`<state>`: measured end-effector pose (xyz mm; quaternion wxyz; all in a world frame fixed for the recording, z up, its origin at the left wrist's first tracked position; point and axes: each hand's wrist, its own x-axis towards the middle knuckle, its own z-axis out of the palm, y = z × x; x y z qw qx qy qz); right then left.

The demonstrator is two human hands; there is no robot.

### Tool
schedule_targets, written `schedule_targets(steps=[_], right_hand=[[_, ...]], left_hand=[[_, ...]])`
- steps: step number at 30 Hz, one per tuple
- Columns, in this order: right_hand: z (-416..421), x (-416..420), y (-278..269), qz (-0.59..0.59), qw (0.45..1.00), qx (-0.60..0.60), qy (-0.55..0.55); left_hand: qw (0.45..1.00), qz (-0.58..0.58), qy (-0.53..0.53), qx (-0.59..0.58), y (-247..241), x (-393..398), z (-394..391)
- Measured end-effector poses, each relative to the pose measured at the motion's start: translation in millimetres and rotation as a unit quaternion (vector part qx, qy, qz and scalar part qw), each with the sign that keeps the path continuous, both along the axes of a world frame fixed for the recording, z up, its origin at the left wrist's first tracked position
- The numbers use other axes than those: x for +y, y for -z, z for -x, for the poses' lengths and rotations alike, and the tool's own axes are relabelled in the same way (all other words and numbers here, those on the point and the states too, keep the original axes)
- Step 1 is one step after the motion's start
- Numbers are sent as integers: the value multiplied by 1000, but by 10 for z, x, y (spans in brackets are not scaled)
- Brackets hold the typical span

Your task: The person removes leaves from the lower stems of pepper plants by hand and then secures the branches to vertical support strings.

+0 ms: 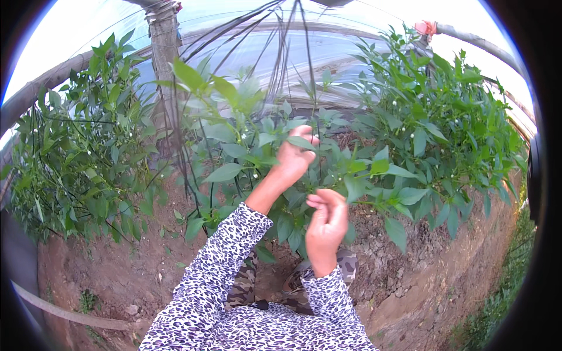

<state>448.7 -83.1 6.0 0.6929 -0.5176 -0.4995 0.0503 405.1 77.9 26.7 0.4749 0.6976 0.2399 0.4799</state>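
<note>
My left hand (pixel 295 155) reaches in among the leaves of a pepper plant (pixel 232 169), its fingers curled beside a black string (pixel 312 83). A leaf covers part of these fingers, and whether they grip the string cannot be made out. Lower and to the right, my right hand (pixel 327 223) has its thumb and fingers bent close together. The string runs down from above towards it, but its lower end is lost in the foliage. Any thin thing between the right fingertips is too small to tell.
More black strings (pixel 274 66) hang in a bundle ahead. A post (pixel 164 66) stands behind the plants, before plastic sheeting (pixel 246 48). Bushy pepper plants with small white flowers grow left (pixel 88 153) and right (pixel 421 123). Bare soil (pixel 105 263) lies around my feet.
</note>
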Motion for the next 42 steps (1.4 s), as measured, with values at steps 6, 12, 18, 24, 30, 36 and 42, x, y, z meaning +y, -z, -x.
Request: schedule_targets(steps=[6,12,18,24,30,36,42], right_hand=[[-359,-28,130,73,990,112,53],[-420,177,36,88,991,86,58],[-577,361,-10,72,987,146,1],[-574,533,-50,82,994,61,-42],[-649,797,-40,231,969,-82,-29],[-610,500,19,175,968,-28,-175],[-804,499,186,55,961,221,-157]], left_hand=[[980,41,189,39,-94,-177,100],[972,48,221,65,-91,-291,117],[969,-64,204,120,-494,-487,99],[955,-194,162,152,-995,-604,7],[899,-409,15,154,-1365,-511,-40],[887,-409,-119,181,-1559,-216,146],[985,83,150,28,-1197,-185,265]])
